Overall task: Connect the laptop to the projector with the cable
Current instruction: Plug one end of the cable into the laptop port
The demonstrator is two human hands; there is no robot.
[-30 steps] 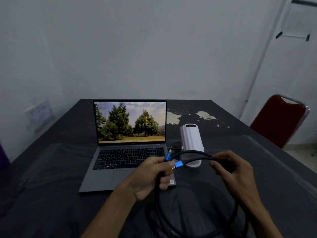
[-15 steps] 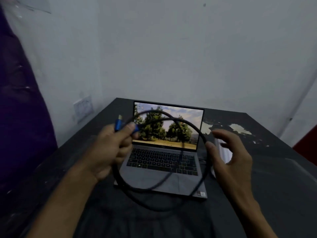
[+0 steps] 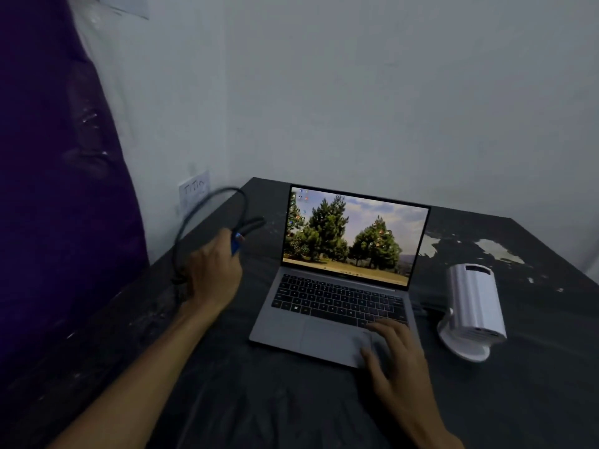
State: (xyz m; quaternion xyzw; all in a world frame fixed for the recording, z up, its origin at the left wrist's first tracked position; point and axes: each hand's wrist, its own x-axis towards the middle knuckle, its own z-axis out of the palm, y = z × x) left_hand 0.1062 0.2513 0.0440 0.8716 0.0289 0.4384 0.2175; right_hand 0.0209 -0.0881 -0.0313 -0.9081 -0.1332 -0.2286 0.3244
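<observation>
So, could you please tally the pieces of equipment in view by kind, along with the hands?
Laptops: 1, the open laptop on the table.
Projectors: 1, the white projector to its right.
Cables: 1, the black cable with blue plugs, held in the left hand.
Hands: 2, the left hand and the right hand, which rests on the laptop's palm rest.
Total: 5.

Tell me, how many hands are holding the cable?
1. The left hand grips the coiled cable left of the laptop; the right hand rests on its palm rest.
</observation>
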